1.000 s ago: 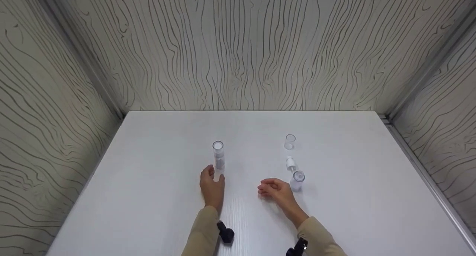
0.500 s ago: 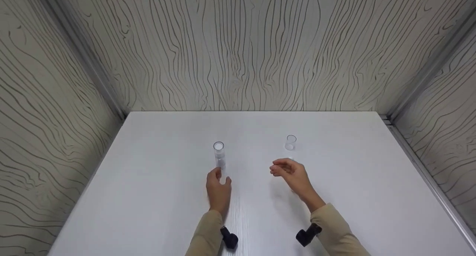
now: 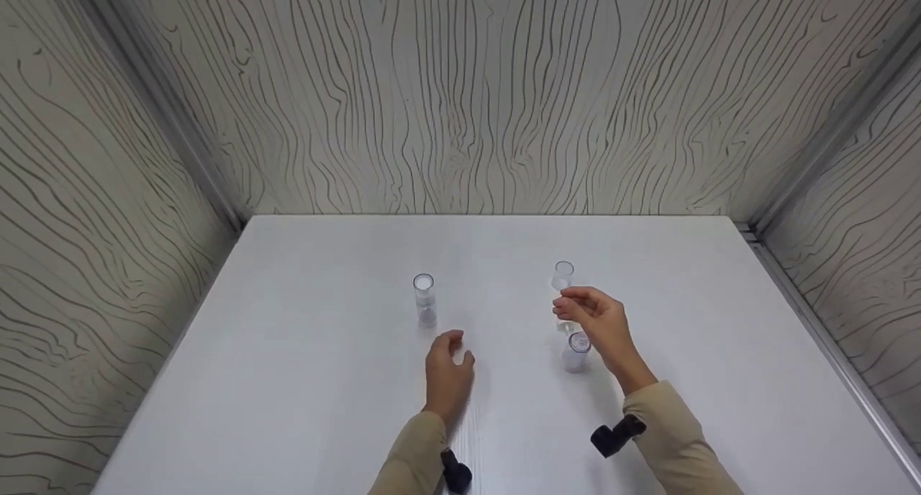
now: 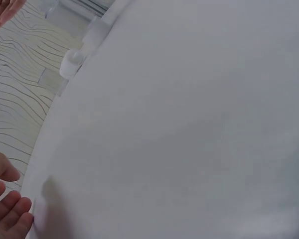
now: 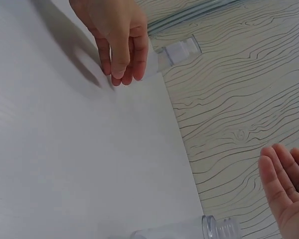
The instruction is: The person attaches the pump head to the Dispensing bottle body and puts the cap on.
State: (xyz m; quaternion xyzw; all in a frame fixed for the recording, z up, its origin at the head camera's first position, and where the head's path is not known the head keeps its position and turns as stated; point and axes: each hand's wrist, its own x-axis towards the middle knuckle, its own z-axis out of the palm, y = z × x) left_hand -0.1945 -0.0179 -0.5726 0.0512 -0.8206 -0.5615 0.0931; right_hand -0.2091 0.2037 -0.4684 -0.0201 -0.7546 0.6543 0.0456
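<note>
My left hand point(image 3: 450, 376) hovers over the table with its thumb and fingers apart, holding nothing. Just beyond it stands a clear capped bottle point(image 3: 425, 301) with a white pump top inside the cap. My right hand point(image 3: 601, 329) hangs above a white pump head point(image 4: 71, 63), covering most of it in the head view. Its fingers are loosely bent, with nothing seen between them. Beside that hand, an uncapped clear bottle point(image 3: 575, 355) stands upright; its threaded neck point(image 5: 228, 229) shows in the right wrist view. Behind the hand is a loose clear cap point(image 3: 563, 273).
The white table point(image 3: 324, 380) runs back to a wall point(image 3: 460, 106) with a wood-grain pattern. Similar panels close in both sides, with metal rails at the corners. A small black camera point(image 3: 610, 437) is strapped to each wrist.
My right hand has moved right and farther away, past the uncapped bottle to the pump head. The left hand has drifted right and slightly nearer, away from the capped bottle.
</note>
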